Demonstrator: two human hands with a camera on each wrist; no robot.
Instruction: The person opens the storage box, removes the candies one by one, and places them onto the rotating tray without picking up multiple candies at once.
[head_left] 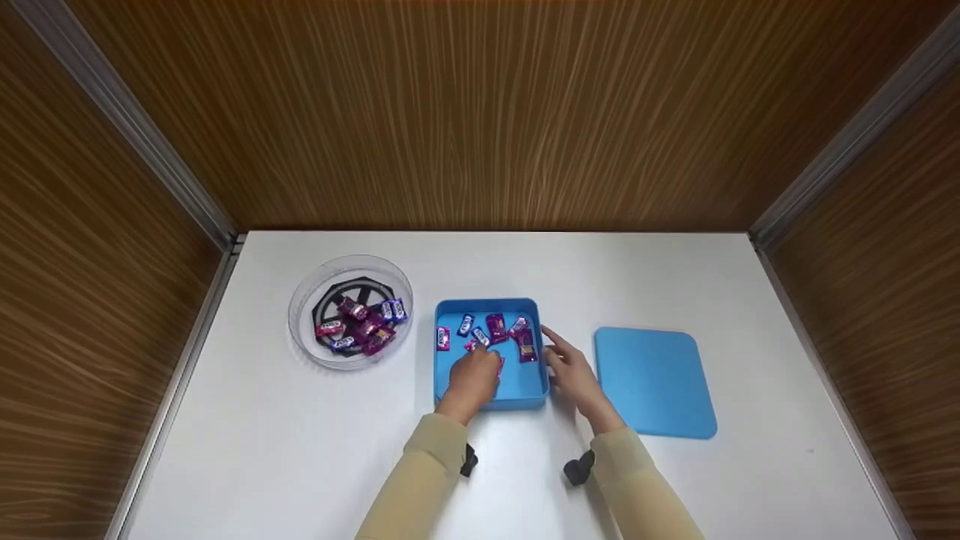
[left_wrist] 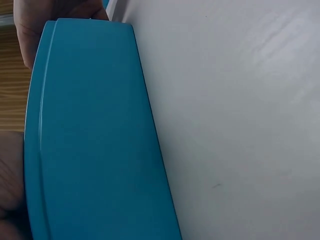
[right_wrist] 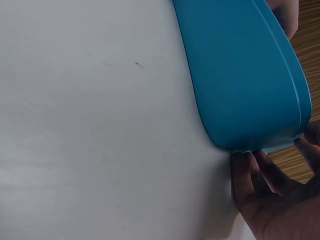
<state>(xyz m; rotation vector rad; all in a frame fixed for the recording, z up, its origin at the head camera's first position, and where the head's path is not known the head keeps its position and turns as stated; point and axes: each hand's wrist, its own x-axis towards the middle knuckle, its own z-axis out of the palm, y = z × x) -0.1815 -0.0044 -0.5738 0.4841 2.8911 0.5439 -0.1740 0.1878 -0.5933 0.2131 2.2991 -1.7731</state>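
A blue square box (head_left: 491, 404) stands on the white table with several small wrapped candies (head_left: 496, 328) lying in it, purple, pink and dark blue. My left hand (head_left: 474, 379) reaches over the near wall into the box, knuckles up and fingers bent down among the candies. Its fingertips are hidden, so I cannot tell whether they pinch a candy. A pink wrapper shows beside them. Outside the right wall, my right hand (head_left: 571, 373) touches the box with extended fingers (right_wrist: 272, 172), as the right wrist view shows. The left wrist view is mostly the box's near wall (left_wrist: 95, 130).
A round clear dish (head_left: 301, 346) with more wrapped candies in it stands left of the box. To the right lies a flat blue square lid (head_left: 656, 382). Wood-grain panels (head_left: 487, 112) rise behind the table and on both sides.
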